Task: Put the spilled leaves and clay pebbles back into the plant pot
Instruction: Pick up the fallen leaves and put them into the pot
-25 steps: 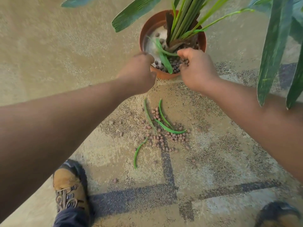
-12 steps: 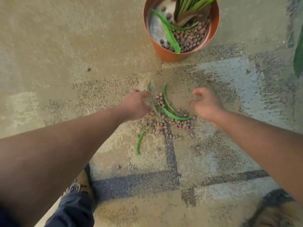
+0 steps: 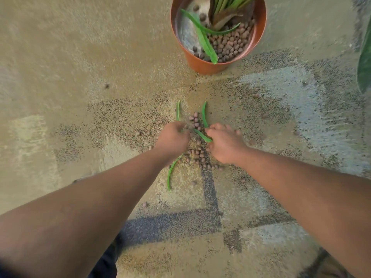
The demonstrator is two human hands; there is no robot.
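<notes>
Both hands work the spill short of the plant pot (image 3: 202,66): left hand (image 3: 172,138) curled on clay pebbles (image 3: 195,152), right hand (image 3: 224,144) loosely spread beside limp leaves (image 3: 202,135)—light, rolling pebbles best scooped from beneath.

A rough, sandy-tan concrete floor (image 3: 80,57) fills the view, speckled with patches of fine dark grit. A pale grey-blue worn patch (image 3: 291,91) lies to the right. Dark grey painted lines (image 3: 170,223) cross the lower floor, one running sideways and one upright, meeting at a corner. A dark blue trouser leg (image 3: 104,263) shows at the bottom edge. A broad dark green leaf (image 3: 364,67) hangs in at the right edge.
</notes>
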